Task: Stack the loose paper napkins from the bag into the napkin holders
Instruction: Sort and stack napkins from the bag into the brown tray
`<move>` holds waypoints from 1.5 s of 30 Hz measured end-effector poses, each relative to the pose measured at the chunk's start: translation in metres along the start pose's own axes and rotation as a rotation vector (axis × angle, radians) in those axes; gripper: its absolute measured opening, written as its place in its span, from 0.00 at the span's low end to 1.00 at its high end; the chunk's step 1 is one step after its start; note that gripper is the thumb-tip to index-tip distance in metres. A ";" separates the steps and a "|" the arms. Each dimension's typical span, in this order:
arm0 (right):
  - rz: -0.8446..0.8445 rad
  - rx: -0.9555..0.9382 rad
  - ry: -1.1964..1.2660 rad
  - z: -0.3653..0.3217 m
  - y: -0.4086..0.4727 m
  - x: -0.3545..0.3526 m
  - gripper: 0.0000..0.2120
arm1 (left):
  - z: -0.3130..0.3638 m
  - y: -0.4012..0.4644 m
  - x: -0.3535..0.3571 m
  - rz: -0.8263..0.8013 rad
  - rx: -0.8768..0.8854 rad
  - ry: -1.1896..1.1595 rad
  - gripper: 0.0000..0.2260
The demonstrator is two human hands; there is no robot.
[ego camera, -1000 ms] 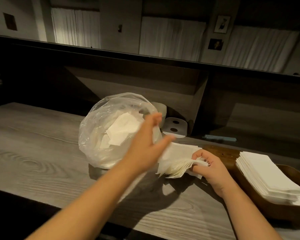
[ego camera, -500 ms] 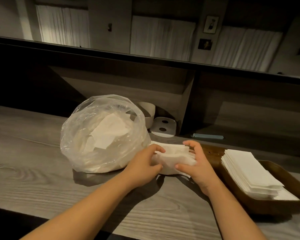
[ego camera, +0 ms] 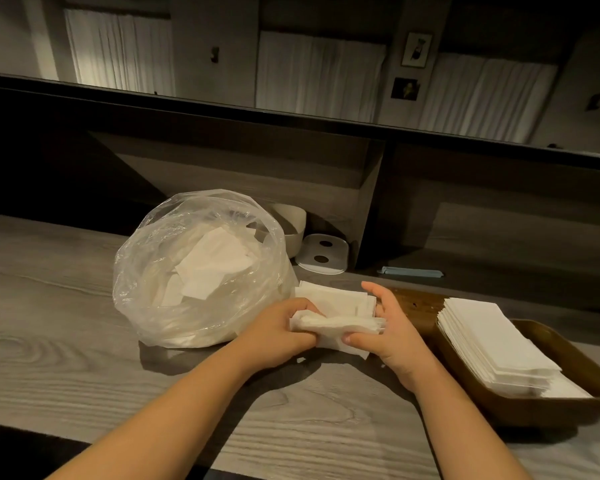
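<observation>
1. left hand (ego camera: 277, 332) curls round the left end of a napkin bundle (ego camera: 336, 315)
2. right hand (ego camera: 390, 327) clasps its right end, thumb underneath
3. the bundle is over the counter (ego camera: 66, 341), just right of the clear bag (ego camera: 173, 271) of loose napkins
4. a brown holder (ego camera: 568, 407) at right carries a neat stack (ego camera: 492, 344)

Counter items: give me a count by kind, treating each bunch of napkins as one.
Plastic bag: 1
Napkin bunches: 3 (in the bag, in both hands, stacked in the holder)
Wooden napkin holder: 1
White lid with two holes: 1
Pale bowl: 1
Blue strip: 1
Total: 8
</observation>
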State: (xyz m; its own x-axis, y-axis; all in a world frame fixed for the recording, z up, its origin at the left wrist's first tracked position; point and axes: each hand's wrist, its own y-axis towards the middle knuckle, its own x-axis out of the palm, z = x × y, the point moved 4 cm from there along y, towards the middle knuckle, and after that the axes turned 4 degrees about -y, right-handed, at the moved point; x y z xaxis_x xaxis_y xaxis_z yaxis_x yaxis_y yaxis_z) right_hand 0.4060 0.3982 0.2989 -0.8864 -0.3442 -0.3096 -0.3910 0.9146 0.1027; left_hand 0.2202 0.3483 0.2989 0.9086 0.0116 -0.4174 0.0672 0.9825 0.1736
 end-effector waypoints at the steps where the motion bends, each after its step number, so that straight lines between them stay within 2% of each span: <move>1: -0.008 0.001 0.014 -0.001 0.000 0.001 0.43 | -0.001 0.000 -0.002 0.007 -0.002 0.009 0.09; 6: 0.019 0.017 -0.012 -0.002 -0.001 0.001 0.39 | 0.001 0.003 -0.003 0.049 0.020 -0.003 0.09; 10: 0.049 0.012 -0.040 0.000 0.000 0.000 0.22 | -0.002 0.006 -0.002 0.111 0.025 -0.056 0.08; 13: 0.049 0.024 -0.032 0.001 0.000 -0.002 0.17 | -0.005 0.007 -0.003 0.139 0.021 -0.026 0.08; 17: 0.061 0.027 -0.006 -0.001 -0.001 -0.004 0.14 | -0.007 0.007 -0.009 0.190 0.018 0.010 0.13; 21: 0.115 0.034 0.109 -0.002 -0.002 -0.007 0.14 | -0.005 0.003 -0.012 0.143 0.019 -0.121 0.17; 25: 0.139 0.056 0.260 -0.004 -0.004 -0.006 0.14 | -0.002 0.000 -0.016 0.155 0.012 -0.221 0.11; 29: 0.097 0.108 0.308 -0.006 -0.006 -0.002 0.14 | -0.001 0.001 -0.014 0.193 0.029 -0.263 0.09; 31: 0.086 0.150 0.355 -0.005 -0.006 0.000 0.14 | 0.002 -0.001 -0.015 0.274 0.033 -0.277 0.06; 34: 0.131 0.227 0.470 -0.004 -0.006 -0.003 0.12 | 0.008 -0.008 -0.028 0.538 0.107 -0.209 0.05; 36: 0.182 0.265 0.537 -0.002 -0.005 -0.004 0.11 | 0.017 -0.015 -0.034 0.646 0.134 -0.351 0.04; 37: 0.200 0.276 0.540 -0.001 -0.004 -0.004 0.11 | 0.021 -0.016 -0.032 0.620 0.121 -0.543 0.05; 39: 0.227 0.281 0.484 -0.001 -0.002 -0.002 0.14 | 0.029 -0.015 -0.020 0.417 0.035 -0.943 0.07; 40: 0.235 0.284 0.450 -0.002 -0.002 0.000 0.15 | 0.032 -0.014 -0.013 0.313 -0.014 -1.034 0.08; 42: 0.232 0.290 0.428 -0.003 -0.002 0.002 0.13 | 0.029 -0.007 0.002 0.180 -0.108 -0.992 0.11; 45: 0.196 0.285 0.465 -0.006 -0.003 0.003 0.12 | 0.022 -0.001 0.015 0.221 -0.204 -0.824 0.10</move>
State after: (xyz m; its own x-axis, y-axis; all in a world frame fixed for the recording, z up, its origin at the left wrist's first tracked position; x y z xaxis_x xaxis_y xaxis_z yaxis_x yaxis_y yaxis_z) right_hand 0.4032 0.3929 0.3031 -0.9764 -0.1609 0.1443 -0.1837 0.9695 -0.1619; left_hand 0.2429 0.3432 0.3114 0.9061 0.1448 0.3975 -0.1485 0.9887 -0.0217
